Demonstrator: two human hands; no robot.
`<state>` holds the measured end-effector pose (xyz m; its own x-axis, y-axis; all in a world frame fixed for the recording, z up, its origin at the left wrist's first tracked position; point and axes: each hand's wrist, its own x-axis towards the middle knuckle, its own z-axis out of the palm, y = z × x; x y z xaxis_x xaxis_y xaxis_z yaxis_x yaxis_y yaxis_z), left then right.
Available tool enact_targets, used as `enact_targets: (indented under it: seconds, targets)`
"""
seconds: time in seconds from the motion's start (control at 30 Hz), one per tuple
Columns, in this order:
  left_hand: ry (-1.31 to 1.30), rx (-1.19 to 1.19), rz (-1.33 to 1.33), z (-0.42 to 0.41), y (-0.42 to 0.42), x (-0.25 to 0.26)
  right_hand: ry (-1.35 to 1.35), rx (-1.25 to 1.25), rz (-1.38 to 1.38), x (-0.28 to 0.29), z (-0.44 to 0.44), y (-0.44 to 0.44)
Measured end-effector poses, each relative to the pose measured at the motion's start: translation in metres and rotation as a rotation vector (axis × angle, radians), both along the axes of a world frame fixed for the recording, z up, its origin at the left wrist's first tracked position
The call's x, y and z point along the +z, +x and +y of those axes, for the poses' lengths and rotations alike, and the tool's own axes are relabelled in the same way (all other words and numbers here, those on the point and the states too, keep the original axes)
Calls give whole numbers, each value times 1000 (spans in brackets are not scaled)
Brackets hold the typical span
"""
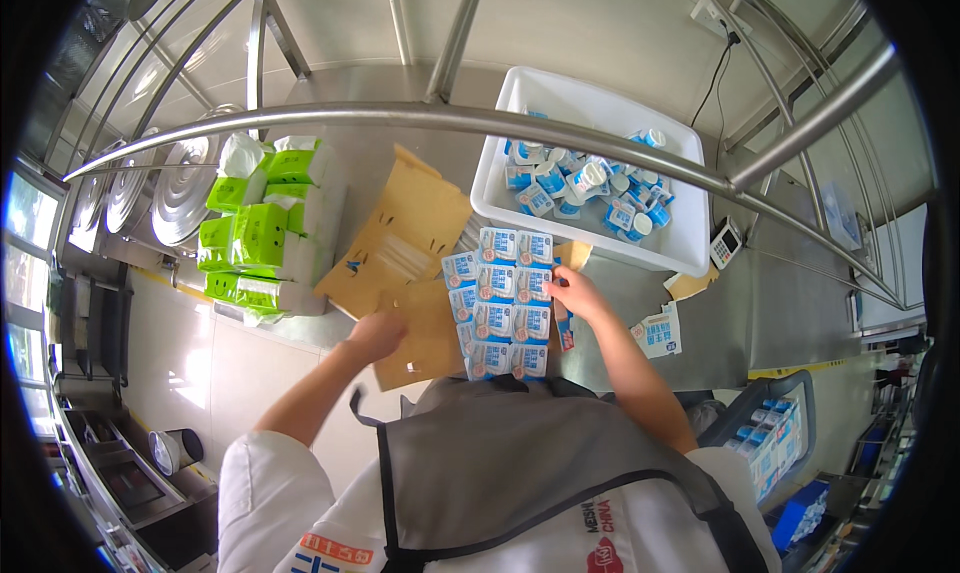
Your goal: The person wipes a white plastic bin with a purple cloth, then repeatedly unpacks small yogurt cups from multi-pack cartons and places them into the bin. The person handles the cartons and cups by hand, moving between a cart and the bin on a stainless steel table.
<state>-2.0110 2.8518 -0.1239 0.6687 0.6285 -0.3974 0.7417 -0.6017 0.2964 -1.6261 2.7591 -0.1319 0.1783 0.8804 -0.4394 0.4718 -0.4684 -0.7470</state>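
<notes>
Several joined yogurt cups with white-and-blue printed lids form a block at the front edge of the steel table, close to my body. My right hand has its fingers and thumb at the block's right edge, gripping a cup there. Flattened brown cardboard spreads out left of the cups, and part of it overhangs the table edge. Over that cardboard is my left hand, blurred, with its fingertips hard to make out. Behind lies another torn cardboard piece with slits in it.
A white plastic tub holds loose yogurt cups at the back right. Green tissue packs are stacked on the left. A steel rack rail crosses above the table. Torn carton scraps and a card terminal lie right.
</notes>
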Motion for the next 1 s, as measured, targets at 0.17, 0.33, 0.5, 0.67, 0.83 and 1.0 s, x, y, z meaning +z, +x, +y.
enact_targets:
  seconds: [0.17, 0.33, 0.5, 0.67, 0.83, 1.0]
  targets:
    - [-4, 441, -708, 2, 133, 41, 92, 122, -734, 97, 2, -31]
    - [-589, 775, -1018, 13, 189, 11, 684, 248, -537, 109, 48, -43]
    - [-443, 326, -1154, 2, 166, 55, 285, 642, -177, 110, 78, 0]
    - [-147, 219, -1123, -5, 160, 70, -98, 695, -173, 140, 83, -7]
    - [-7, 249, -1103, -19, 140, 41, 873, 428, -816, 84, 41, -51]
    - [158, 32, -964, -45, 132, 30, 1056, 372, -882, 45, 32, -61]
